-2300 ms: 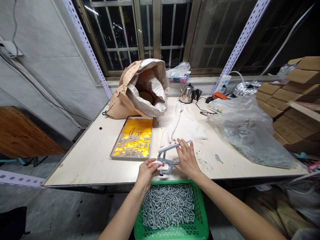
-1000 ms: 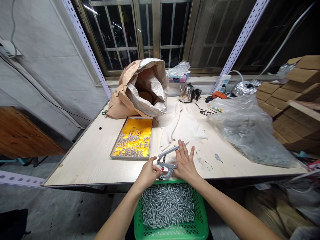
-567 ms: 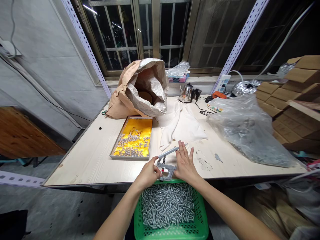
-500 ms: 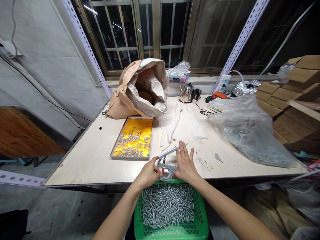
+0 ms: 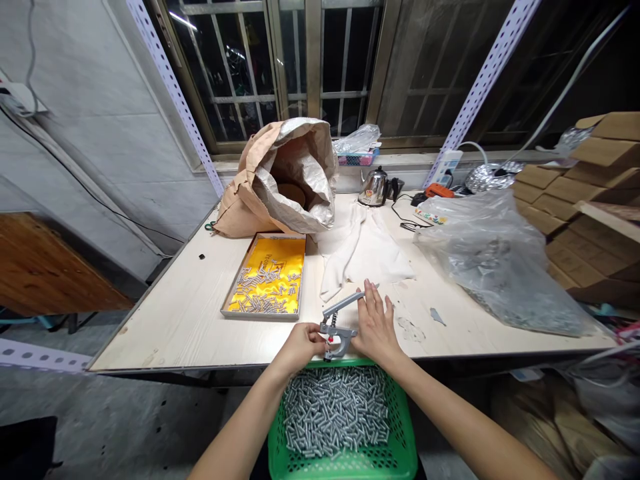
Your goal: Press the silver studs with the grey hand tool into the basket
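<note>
Grey snap-fastener pliers [image 5: 342, 339] with a coil spring and a small red part at the jaw stand over the table's front edge. My right hand [image 5: 376, 325] is around their handle end, its fingers long and lying over the upper handle. At the jaw, the thumb and fingers of my left hand [image 5: 301, 343] are pinched together; whatever lies between them is too small to make out. Just below both hands is a green plastic basket [image 5: 400, 460], filled with many small silvery metal cylinders [image 5: 336, 410] that look like screws or springs.
A shallow tray [image 5: 225, 315] with yellow cloth holds more small metal pieces. Behind it lies an open paper sack [image 5: 240, 193]. White cloth [image 5: 380, 257], a metal kettle [image 5: 373, 188], a plastic bag [image 5: 520, 280] and stacked cartons [image 5: 585, 247] are farther back and right.
The pliers and both hands have shifted slightly to the right. My left fingers have moved off the upper lever's end and stay pinched by the jaw.
</note>
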Demonstrator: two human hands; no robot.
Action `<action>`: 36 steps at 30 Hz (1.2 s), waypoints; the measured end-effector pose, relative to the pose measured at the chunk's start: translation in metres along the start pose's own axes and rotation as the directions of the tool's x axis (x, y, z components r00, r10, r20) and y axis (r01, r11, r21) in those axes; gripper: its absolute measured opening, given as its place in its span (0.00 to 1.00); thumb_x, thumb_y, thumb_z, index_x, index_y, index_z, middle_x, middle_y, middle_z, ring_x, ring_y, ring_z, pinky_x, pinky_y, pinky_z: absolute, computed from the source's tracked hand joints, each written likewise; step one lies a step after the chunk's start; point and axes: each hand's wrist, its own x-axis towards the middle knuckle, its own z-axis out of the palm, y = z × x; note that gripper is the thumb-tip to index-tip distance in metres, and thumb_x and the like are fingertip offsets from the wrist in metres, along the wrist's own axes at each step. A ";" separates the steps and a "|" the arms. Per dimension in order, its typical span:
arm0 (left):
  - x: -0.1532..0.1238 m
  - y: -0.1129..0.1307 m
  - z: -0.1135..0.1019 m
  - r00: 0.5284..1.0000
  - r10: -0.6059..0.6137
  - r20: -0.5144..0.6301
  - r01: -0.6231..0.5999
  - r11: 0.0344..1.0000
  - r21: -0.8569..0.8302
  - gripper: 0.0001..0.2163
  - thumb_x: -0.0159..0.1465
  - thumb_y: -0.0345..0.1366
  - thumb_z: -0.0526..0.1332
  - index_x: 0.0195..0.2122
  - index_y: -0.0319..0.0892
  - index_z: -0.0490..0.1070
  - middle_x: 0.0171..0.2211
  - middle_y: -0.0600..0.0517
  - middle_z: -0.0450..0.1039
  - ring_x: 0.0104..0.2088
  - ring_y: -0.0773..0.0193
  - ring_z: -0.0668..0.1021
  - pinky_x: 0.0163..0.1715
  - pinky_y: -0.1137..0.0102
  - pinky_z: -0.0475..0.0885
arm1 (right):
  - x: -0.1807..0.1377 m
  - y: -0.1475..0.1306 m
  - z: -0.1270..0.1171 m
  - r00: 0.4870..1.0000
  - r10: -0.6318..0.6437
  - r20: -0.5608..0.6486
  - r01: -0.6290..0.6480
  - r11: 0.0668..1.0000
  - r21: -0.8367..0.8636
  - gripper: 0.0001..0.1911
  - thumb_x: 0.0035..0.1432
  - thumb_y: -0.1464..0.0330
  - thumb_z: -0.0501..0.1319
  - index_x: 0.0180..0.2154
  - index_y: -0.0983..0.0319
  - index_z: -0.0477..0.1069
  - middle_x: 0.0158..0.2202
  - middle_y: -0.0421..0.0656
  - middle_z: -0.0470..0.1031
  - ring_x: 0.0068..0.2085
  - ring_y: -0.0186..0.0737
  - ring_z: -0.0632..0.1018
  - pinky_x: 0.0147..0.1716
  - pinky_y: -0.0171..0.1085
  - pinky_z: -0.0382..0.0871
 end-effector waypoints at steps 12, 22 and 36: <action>-0.009 0.007 0.001 0.998 0.046 -0.039 -0.052 0.987 -0.150 0.30 0.41 0.30 0.69 0.47 0.37 0.64 0.20 0.59 0.68 0.25 0.68 0.72 0.30 0.72 0.66 | -0.001 -0.004 0.002 0.999 0.019 0.032 -0.020 1.000 0.003 0.37 0.40 0.69 0.55 0.55 0.73 0.56 0.65 0.58 0.35 0.64 0.52 0.43 0.57 0.53 0.40; -0.015 0.012 0.001 0.999 0.009 -0.052 -0.019 0.979 -0.203 0.36 0.40 0.31 0.70 0.50 0.37 0.58 0.23 0.57 0.70 0.27 0.67 0.73 0.32 0.72 0.64 | 0.002 -0.001 -0.002 0.996 -0.034 -0.087 0.040 0.997 0.073 0.25 0.46 0.68 0.55 0.48 0.68 0.62 0.59 0.56 0.56 0.61 0.53 0.52 0.59 0.56 0.36; -0.020 0.015 -0.006 0.941 -0.019 -0.338 -0.030 0.990 -0.138 0.30 0.50 0.59 0.59 0.43 0.37 0.69 0.35 0.45 0.75 0.34 0.62 0.75 0.29 0.73 0.64 | 0.024 0.008 0.012 0.957 -0.221 0.189 0.222 0.975 0.014 0.05 0.53 0.68 0.56 0.29 0.63 0.68 0.25 0.44 0.71 0.28 0.39 0.71 0.27 0.34 0.56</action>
